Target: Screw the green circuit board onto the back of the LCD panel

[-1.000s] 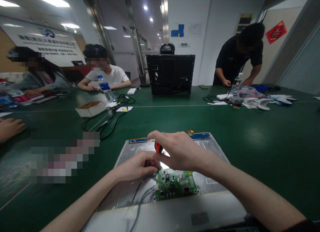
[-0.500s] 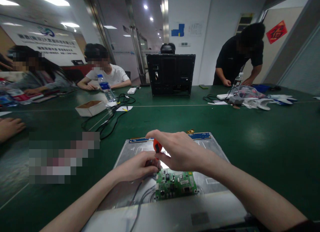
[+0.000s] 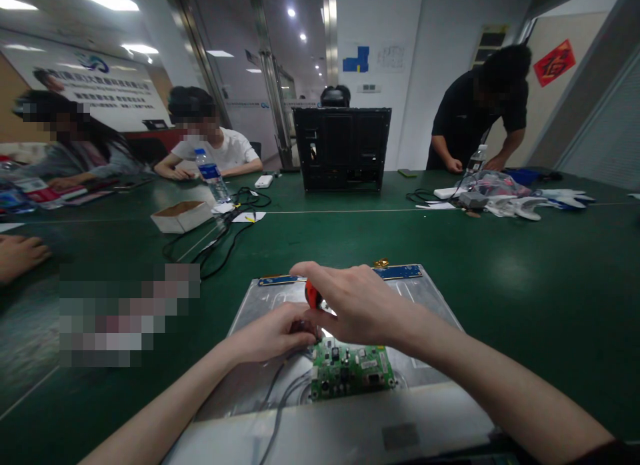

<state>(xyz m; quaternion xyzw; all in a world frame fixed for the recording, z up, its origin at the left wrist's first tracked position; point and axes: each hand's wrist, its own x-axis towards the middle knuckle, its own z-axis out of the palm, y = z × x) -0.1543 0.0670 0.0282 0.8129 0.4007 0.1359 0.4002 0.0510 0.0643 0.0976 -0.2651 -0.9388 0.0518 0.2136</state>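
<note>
My right hand (image 3: pixel 357 301) is wrapped round the orange and black handle of a screwdriver (image 3: pixel 312 295), held upright over the upper left corner of a green circuit board (image 3: pixel 353 371). Close below it, my left hand (image 3: pixel 280 333) has its fingers curled together at that same corner; what they pinch is hidden. The board lies on the silvery metal back of a flat display panel (image 3: pixel 430 378). Grey cables (image 3: pixel 283 401) run from the board's left side toward me. A narrow blue circuit strip (image 3: pixel 400 273) lines the panel's far edge.
A black monitor casing (image 3: pixel 345 148) stands across the green table (image 3: pixel 500 265). To the left are an open cardboard box (image 3: pixel 183 217), a water bottle (image 3: pixel 213 175) and black cables (image 3: pixel 227 248). White gloves (image 3: pixel 520 206) lie at right. Another person's hand (image 3: pixel 23 257) rests at far left.
The screwdriver handle has turned slightly in my right hand, whose fingers and thumb have shifted a little. My left hand stays in place.
</note>
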